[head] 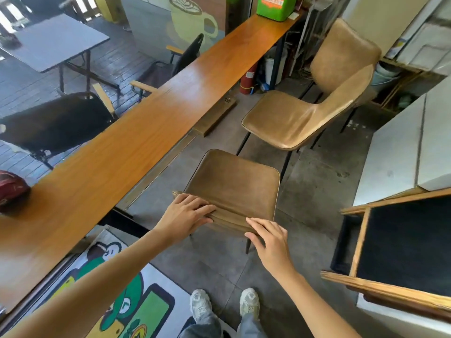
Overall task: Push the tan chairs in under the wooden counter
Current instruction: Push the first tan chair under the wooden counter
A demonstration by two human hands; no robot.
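Presently the near tan chair (234, 184) is standing out on the grey floor, its seat wholly clear of the wooden counter (136, 132) and its backrest top lying directly under the person's fingers. Both hands are resting on that top edge: the left hand (188, 213) is lying over it with fingers extended and draped across the front, the right hand (268, 237) is sitting flat beside it, fingers nearly straight — neither is visibly curling underneath. Judged from the task, the placement is serving a push: pressure at the highest point of the back, one hand toward each end, should be keeping the chair from twisting as it slides. Beyond the fingertips and to the right, a second tan chair (310, 103) is standing further from the counter, turned at an angle — it is likewise awaiting attention. To the left of the left hand's fingers, a dark red object (12, 191) is sitting on the counter top.
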